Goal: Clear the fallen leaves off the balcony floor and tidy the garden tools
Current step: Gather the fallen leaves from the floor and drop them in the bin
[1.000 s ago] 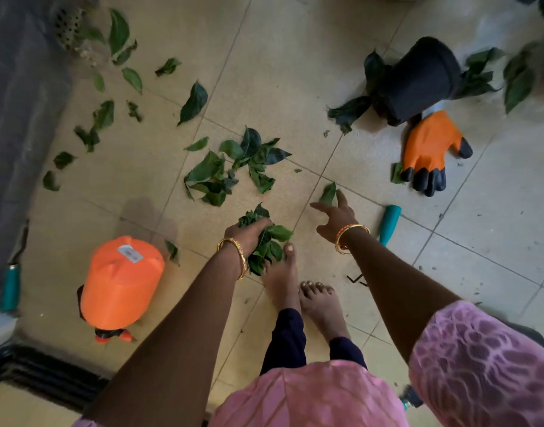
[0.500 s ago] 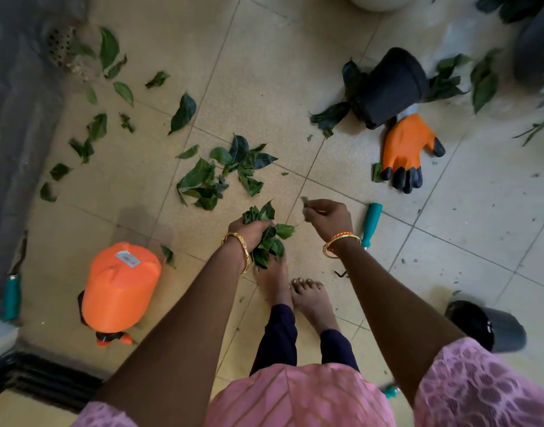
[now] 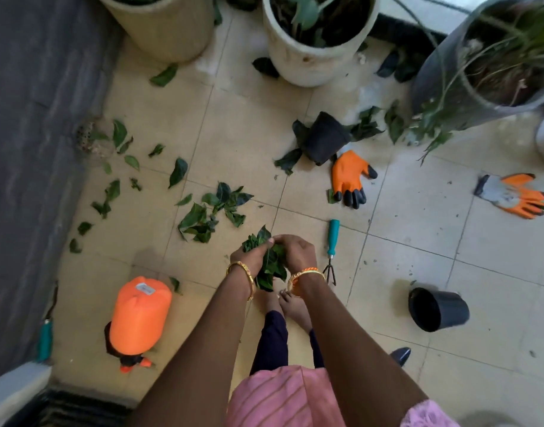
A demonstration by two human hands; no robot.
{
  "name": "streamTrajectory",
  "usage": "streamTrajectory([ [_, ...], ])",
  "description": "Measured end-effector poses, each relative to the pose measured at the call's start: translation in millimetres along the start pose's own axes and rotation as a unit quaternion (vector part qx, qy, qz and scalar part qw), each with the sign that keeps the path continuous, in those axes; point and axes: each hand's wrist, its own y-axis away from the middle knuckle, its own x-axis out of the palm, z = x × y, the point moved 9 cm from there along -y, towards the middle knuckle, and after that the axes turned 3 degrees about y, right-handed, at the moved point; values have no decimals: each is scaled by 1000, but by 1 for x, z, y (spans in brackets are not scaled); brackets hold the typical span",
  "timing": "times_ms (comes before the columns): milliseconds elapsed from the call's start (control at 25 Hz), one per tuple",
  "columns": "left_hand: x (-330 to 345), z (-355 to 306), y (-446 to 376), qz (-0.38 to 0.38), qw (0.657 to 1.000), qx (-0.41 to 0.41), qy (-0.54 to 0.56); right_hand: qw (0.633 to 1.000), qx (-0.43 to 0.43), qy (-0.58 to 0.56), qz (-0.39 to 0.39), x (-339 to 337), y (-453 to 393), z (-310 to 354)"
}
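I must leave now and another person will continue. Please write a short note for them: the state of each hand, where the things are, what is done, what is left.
Left hand and right hand together grip one bunch of leaves.
Done: that bunch is gathered, not yet discarded.
Left: leaf pile and scattered leaves on the tiles; hand rake, orange gloves, tipped black pots, orange sprayer.

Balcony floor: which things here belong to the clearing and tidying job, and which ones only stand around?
Job:
- leaf bunch, held by left hand and right hand
- leaf pile
- hand rake
- orange glove
- second glove
- sprayer

Standing around:
- planters
- grey wall
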Motion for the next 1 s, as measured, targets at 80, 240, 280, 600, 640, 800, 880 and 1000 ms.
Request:
streamTrajectory([
  [80,5,-8,37,-7,1000,2,29,999,3,-41,3,0,31,15],
  [240,11,-23,110,-10,999,-3,44,994,-26,-108,-2,-8,102,52],
  [280,11,-28,130,-9,999,0,44,993,-26,-115,-3,-12,121,61],
  [600,46,-31,190,39,998,49,9,986,-35,-158,-32,-76,248,131],
  [640,57,-32,194,53,997,48,12,984,-43,-168,-39,-86,261,140],
  [800,93,-49,325,107,990,94,-17,974,-74,-202,-72,-134,297,162],
  [880,113,-46,353,118,986,113,-34,963,-96,-233,-90,-161,312,166],
  [1000,151,-22,387,165,974,132,-78,944,-128,-282,-117,-210,338,162],
])
